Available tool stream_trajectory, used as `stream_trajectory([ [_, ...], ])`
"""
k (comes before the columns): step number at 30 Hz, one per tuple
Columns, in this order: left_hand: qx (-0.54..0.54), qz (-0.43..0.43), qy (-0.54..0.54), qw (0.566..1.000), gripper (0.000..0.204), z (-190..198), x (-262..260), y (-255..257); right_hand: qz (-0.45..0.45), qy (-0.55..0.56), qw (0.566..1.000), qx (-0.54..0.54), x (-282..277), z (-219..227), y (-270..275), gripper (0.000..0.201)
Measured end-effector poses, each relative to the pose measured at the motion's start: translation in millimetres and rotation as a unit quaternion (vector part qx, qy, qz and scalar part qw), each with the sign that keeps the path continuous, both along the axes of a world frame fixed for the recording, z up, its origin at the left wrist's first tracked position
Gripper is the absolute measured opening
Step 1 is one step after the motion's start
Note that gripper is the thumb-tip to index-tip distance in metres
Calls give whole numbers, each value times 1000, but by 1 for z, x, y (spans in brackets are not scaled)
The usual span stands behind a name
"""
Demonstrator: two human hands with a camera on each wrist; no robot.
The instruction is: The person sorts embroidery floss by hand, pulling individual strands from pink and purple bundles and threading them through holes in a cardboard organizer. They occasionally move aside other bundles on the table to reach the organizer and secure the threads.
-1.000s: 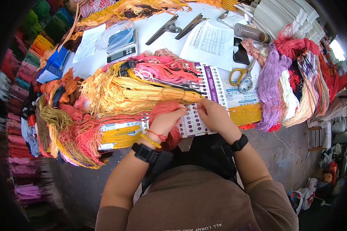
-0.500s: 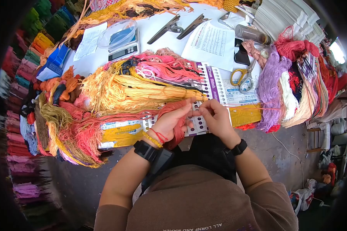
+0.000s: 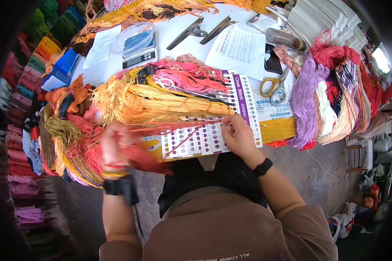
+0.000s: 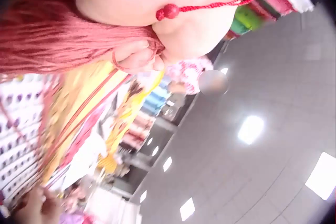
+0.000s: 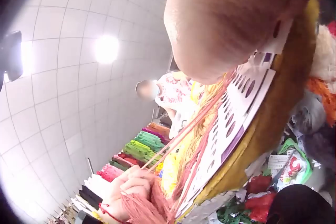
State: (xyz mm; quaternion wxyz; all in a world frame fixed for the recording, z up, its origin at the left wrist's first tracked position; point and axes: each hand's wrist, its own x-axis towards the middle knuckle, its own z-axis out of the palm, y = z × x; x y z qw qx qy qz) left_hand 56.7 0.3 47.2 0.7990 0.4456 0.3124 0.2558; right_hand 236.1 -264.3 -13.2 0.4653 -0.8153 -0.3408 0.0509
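Observation:
My left hand [image 3: 115, 145], blurred in the head view, grips a skein of coral-red embroidery thread [image 3: 146, 158] over the left part of the table. The left wrist view has its fingers curled around the red skein [image 4: 52, 48]. Red strands stretch from there to my right hand [image 3: 240, 137], whose thumb and fingertips pinch them over the white punched thread cards [image 3: 213, 138]. One loose red strand slants across the cards. Seen from the right wrist, the taut strands run to the left hand [image 5: 131, 190], and the right hand's fingertips are hidden.
Yellow-orange thread bundles [image 3: 161, 102] lie just beyond the cards. Scissors [image 3: 274, 87], a printed sheet [image 3: 237, 45], two black clips [image 3: 185, 32] and a scale [image 3: 140, 56] sit farther back. Lilac skeins [image 3: 307, 98] are heaped at right. Another person [image 5: 173, 90] stands in the background.
My left hand has swung left, away from my right hand, carrying the red skein and drawing its strands out across the cards. My right hand stays near the same spot.

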Motion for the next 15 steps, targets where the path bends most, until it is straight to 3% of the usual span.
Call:
stream_trajectory([
  [2, 2, 112, -66, 992, 24, 6, -35, 42, 5, -8, 1000, -5, -1, -1, -1, 14],
  [3, 37, 194, -39, 979, 24, 2, -54, 64, 9, -23, 1000, -7, -1, -2, 0, 14],
  [4, 3, 243, -41, 969, 19, 7, -64, 70, 12, -39, 999, -8, -1, -3, 1, 13],
  [6, 43, 242, -5, 969, 23, 13, -69, 64, 10, -50, 999, 6, 0, -3, 1, 13],
  [8, 115, 190, 78, 972, 27, 19, -53, 29, -17, 77, 997, 18, 1, -1, 4, 13],
  [10, 103, 79, 78, 988, 31, 11, -37, 2, -36, 117, 992, 19, -3, 13, 8, 13],
  [13, 21, -120, 55, 991, 41, 4, -11, -40, 45, 118, 987, 104, -18, 35, 22, 12],
  [15, -46, -185, 13, 982, 43, -2, 8, -62, 114, 155, 979, 69, -31, 45, 31, 14],
])
